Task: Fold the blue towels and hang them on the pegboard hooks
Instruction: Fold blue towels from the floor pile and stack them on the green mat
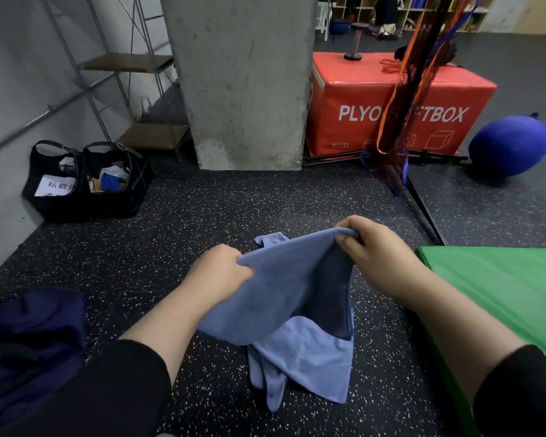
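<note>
While both hands pinch it, soft blue towel (284, 285) sags, folded.

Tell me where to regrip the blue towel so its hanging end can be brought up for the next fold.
Probably the lower free corner of the blue towel, from below and the person's right side. The left hand and right hand already pinch its top edge, so the rest droops; the right corner hangs flat, while the lower left is bunched.
</note>
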{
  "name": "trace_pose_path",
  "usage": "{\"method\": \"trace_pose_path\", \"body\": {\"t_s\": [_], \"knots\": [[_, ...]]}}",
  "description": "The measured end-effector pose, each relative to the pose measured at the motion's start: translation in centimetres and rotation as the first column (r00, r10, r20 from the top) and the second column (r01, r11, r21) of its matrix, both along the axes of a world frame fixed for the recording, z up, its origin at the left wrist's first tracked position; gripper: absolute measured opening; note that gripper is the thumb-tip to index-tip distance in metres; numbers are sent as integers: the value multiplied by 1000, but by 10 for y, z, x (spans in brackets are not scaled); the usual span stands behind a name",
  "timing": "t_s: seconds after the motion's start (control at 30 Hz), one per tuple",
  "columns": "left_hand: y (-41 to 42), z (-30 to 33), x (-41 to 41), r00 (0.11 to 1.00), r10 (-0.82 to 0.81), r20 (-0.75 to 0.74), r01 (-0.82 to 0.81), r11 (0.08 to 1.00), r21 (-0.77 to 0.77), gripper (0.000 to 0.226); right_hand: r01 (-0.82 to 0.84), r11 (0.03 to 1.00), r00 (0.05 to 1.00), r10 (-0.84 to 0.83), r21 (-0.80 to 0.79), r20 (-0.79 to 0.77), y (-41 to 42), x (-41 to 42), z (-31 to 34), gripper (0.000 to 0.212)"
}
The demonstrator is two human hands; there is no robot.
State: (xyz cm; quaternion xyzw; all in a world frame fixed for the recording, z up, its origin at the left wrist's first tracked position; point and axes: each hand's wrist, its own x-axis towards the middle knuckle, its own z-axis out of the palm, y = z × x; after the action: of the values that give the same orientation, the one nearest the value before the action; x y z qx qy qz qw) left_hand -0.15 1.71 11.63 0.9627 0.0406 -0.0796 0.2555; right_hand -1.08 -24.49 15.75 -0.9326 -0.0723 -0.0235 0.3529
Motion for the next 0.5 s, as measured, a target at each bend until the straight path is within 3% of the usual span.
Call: {"method": "trace_pose_path", "body": {"t_s": [0.1, 0.23, 0.37, 0.5], "knots": [[14, 2, 3, 997, 63, 43, -62, 998, -20, 37, 62, 996, 998, -62, 61, 7, -6, 2, -3, 14], [29, 0, 5, 986, 114, 120, -93, 980, -174, 40, 177, 972, 984, -175, 152, -26, -16, 4, -3, 18], [31, 7, 3, 958, 197, 207, -140, 956, -259, 28, 258, 934, 966, -257, 248, -38, -22, 4, -2, 18], [27, 9, 5, 922, 337, 191, -193, 827, -528, 32, 318, 896, 948, -312, 310, -69, -25, 4, -1, 17]]}}
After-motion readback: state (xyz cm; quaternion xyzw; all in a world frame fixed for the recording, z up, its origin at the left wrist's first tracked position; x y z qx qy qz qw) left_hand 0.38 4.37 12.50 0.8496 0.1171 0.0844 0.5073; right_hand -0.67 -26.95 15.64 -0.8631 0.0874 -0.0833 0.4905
